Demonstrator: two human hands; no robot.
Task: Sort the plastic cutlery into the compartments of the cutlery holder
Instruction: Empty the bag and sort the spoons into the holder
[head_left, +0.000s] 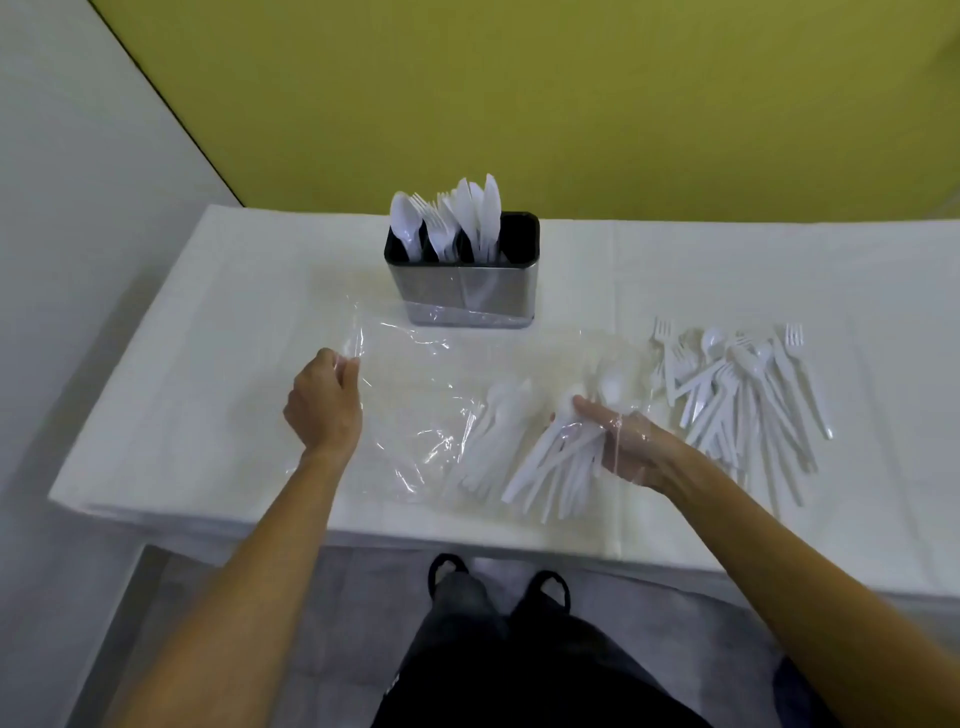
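Left hand (324, 400) pinches the clear bag (415, 431) edge, front-left of the cutlery holder (462, 291). Right hand (623, 441) is inside the bag, front-right of the holder, curled round a cutlery bundle (550, 467). Risk: film snags the handles, the bundle fans out and spills off the surface (208, 364). Loose pile (743, 395) lies right of the holder. The bag laps the holder's base, so a tug could drag it.

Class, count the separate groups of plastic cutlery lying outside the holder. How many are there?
3: a loose pile at the far right; a bundle gripped by the right hand inside the clear bag; a second bundle beside it in the bag. Overlaps may hide more.
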